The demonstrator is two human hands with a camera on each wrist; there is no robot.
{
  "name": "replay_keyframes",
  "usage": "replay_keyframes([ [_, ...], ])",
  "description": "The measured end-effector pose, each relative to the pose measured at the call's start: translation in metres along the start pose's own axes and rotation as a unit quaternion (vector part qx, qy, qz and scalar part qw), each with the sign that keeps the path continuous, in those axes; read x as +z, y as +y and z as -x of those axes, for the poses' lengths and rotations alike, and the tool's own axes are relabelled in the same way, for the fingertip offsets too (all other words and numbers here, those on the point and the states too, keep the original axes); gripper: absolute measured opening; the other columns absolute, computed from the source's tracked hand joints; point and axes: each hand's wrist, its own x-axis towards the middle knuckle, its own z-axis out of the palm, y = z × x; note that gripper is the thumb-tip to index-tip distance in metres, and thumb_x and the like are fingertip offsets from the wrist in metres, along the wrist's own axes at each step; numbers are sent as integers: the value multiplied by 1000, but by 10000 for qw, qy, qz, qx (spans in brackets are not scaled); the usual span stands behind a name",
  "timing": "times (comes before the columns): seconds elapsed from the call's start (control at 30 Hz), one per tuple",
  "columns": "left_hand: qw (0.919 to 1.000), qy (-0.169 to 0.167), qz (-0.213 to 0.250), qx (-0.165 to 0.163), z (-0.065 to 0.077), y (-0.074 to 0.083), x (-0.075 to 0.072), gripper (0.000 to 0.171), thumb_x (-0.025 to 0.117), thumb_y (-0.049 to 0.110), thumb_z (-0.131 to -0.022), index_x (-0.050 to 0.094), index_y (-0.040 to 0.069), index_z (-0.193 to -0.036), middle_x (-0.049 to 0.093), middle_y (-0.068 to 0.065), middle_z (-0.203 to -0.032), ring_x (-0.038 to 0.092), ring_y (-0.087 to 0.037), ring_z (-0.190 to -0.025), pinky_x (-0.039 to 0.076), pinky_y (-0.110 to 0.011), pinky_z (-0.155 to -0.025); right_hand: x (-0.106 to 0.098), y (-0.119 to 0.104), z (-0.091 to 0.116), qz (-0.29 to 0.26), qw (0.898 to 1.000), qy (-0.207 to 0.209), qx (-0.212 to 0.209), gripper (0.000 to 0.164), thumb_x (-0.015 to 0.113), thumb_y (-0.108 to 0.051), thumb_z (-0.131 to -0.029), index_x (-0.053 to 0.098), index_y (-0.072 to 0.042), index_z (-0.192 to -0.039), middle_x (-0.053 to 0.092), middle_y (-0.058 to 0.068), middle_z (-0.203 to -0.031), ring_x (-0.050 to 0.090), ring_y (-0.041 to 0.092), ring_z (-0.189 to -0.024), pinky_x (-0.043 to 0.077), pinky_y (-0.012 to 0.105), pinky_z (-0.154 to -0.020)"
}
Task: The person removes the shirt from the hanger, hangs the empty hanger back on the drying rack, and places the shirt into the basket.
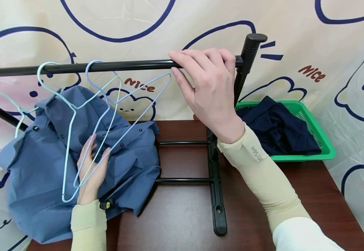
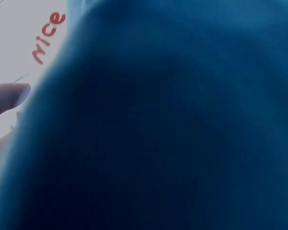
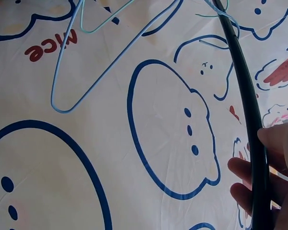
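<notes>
My right hand (image 1: pixel 208 83) grips the black top rod (image 1: pixel 138 65) of a clothes rack near its right end; in the right wrist view its fingers (image 3: pixel 242 170) and thumb lie around the rod. Low on the left, my left hand (image 1: pixel 91 170) is against a blue button-up shirt (image 1: pixel 44 167), behind the wires of a light-blue hanger (image 1: pixel 138 116) and a mint hanger (image 1: pixel 70 132). I cannot tell whether it holds cloth. Dark blurred cloth (image 2: pixel 158 120) fills most of the left wrist view, with a fingertip (image 2: pixel 17 94) at the left edge.
Another mint hanger (image 1: pixel 4 96) hooks on the rod at far left, partly behind the shirt. A green basket (image 1: pixel 324 150) with dark navy cloth (image 1: pixel 279 129) stands right of the rack's upright (image 1: pixel 243 76). The rack's foot (image 1: pixel 218 205) rests on the brown table (image 1: pixel 175 216); printed curtain behind.
</notes>
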Motion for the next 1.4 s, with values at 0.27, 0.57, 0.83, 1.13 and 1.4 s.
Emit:
replay_keyframes([
  [0.27,9993,168,50,-326,0,-10,-22,59,61,14,-102,43,27,-156,50,2,-152,56,-27,-125,39,-18,-98,1,-1,0,-20,10000,77,46,32,54,-30,-107,74,-15,-126,72,2,-117,56,25,-102,29,47,-98],
  [0.57,9959,854,284,108,0,-4,-48,50,69,18,-98,58,24,-146,65,-3,-135,63,-2,-109,46,-17,-92,2,-1,1,-12,10000,71,31,31,54,-29,-107,74,-16,-127,72,1,-116,56,26,-102,29,47,-98],
  [0.83,9909,1294,267,257,0,14,-66,49,69,19,-99,58,28,-145,64,2,-136,62,-3,-113,46,-18,-95,2,-1,1,-44,9999,86,27,32,53,-30,-107,74,-16,-127,72,1,-115,55,25,-101,29,48,-98],
  [1.13,9823,1767,14,623,2,62,-92,49,66,7,-99,58,20,-146,62,1,-139,62,-6,-118,45,-22,-100,2,0,1,-60,9999,80,20,32,53,-31,-107,74,-16,-127,72,2,-115,55,25,-101,29,48,-98],
  [1.4,9687,2254,-319,991,7,83,-106,46,69,13,-98,60,19,-143,62,4,-138,62,1,-114,44,-19,-98,2,0,1,2,9999,111,24,33,52,-31,-107,74,-16,-128,72,1,-115,56,25,-102,29,48,-99],
])
